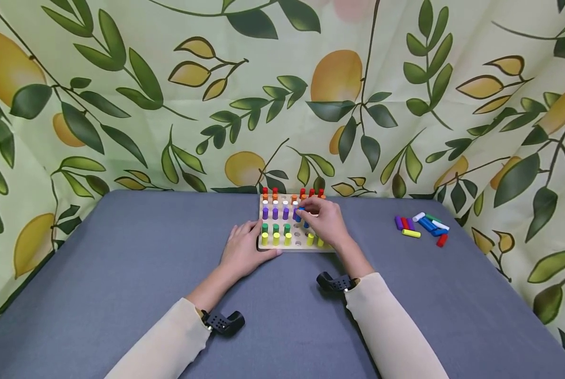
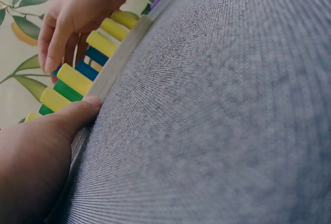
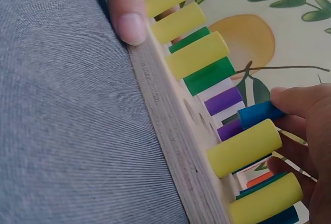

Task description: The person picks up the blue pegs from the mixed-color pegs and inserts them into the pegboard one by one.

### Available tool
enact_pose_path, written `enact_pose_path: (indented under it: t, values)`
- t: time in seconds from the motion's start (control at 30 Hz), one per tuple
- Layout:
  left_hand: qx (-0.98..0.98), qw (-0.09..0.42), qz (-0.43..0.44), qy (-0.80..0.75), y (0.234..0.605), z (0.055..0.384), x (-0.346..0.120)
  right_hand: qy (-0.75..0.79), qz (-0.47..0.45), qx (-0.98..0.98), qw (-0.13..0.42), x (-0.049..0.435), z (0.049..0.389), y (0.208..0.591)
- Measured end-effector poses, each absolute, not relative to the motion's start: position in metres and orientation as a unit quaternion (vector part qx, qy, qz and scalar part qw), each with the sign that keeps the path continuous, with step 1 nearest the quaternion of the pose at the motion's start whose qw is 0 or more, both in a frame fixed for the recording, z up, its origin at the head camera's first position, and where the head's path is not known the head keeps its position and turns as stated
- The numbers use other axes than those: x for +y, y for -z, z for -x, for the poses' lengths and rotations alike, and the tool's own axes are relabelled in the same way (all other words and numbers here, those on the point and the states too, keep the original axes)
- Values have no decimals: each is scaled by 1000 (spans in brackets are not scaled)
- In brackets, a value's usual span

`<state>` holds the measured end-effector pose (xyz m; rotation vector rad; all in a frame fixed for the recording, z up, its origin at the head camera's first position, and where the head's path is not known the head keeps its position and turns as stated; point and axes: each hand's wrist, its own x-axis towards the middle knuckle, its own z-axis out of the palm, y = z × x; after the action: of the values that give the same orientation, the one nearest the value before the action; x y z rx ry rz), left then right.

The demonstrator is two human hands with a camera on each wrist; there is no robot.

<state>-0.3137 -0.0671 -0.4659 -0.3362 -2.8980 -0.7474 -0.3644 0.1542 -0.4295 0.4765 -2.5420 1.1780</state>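
A wooden pegboard (image 1: 301, 250) carries rows of red, orange, white, purple, green and yellow pegs, with some blue ones near its right side. My left hand (image 1: 243, 247) grips the board's front left corner, thumb on the front edge and fingers along the left side. Above the board, my right hand (image 1: 327, 218) pinches a blue peg (image 3: 258, 114) between thumb and fingertips. In the right wrist view, this peg overlaps a purple peg (image 3: 230, 130). Bare holes (image 3: 190, 109) show between the green and yellow pegs. The right hand hides part of the board's right side.
Loose pegs (image 1: 426, 225) in several colours lie in a small pile on the grey tabletop (image 1: 282, 316), right of the board. A fabric backdrop (image 1: 273, 126) printed with leaves and fruit hangs behind the table's far edge.
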Motion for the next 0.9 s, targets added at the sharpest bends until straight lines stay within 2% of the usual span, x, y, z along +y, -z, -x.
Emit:
enact_pose_path:
  t: [0.63, 0.9]
  values:
    - [-962, 59, 109, 243, 465, 316, -69, -365, -152, -912, 108, 150, 365, 430]
    - [-962, 58, 110, 243, 466, 316, -68, -334, -156, -923, 107, 149, 363, 431]
